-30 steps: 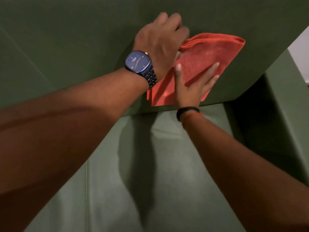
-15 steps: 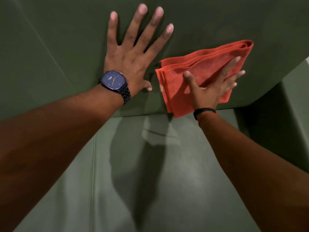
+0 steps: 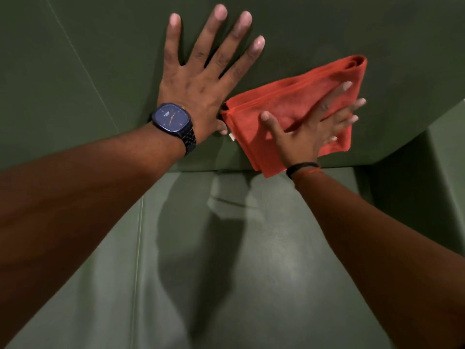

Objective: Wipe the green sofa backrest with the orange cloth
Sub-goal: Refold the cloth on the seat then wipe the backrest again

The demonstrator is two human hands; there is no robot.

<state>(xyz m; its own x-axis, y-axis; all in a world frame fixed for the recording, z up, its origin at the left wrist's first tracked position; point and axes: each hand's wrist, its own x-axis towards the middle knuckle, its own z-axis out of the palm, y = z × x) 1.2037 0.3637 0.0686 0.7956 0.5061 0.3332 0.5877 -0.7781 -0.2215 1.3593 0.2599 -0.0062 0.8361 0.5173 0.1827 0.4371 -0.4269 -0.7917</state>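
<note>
The dark green sofa backrest (image 3: 75, 59) fills the top of the view. A folded orange cloth (image 3: 284, 102) lies flat against its lower right part. My right hand (image 3: 309, 132) presses on the cloth with the palm down and the fingers spread, holding it to the backrest. My left hand (image 3: 201, 79), with a dark blue watch at the wrist, rests flat on the bare backrest just left of the cloth. Its fingers are spread and it holds nothing; its thumb touches the cloth's left edge.
Below the backrest lies the green seat cushion (image 3: 276, 248), with a seam (image 3: 138, 235) running down its left part. The sofa's armrest (image 3: 442, 172) rises at the right, close to the cloth.
My left hand has let go of the cloth's top edge, moved left and spread flat on the backrest. The cloth and my right hand have shifted slightly right.
</note>
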